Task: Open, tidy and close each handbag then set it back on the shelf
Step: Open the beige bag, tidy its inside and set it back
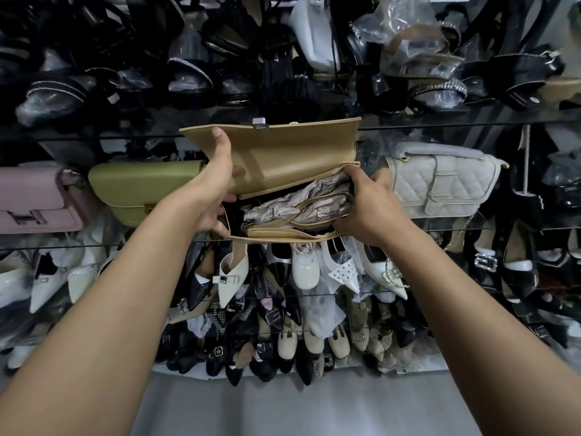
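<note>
Head view: tan handbag [292, 176] handling

The tan handbag is held open in mid-air before the shelves [471, 121]. The left hand [217, 184] grips its left end, thumb pinning the flap [276, 146] up; the right hand [361, 212] clasps the right end. Probably light, walls semi-stiff, stuffing paper [283, 209] soft: support both ends.

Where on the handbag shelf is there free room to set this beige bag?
Likely the gap between the green bag and the white quilted bag, though the held beige bag hides most of it. Shoe shelves above and below are packed.
</note>
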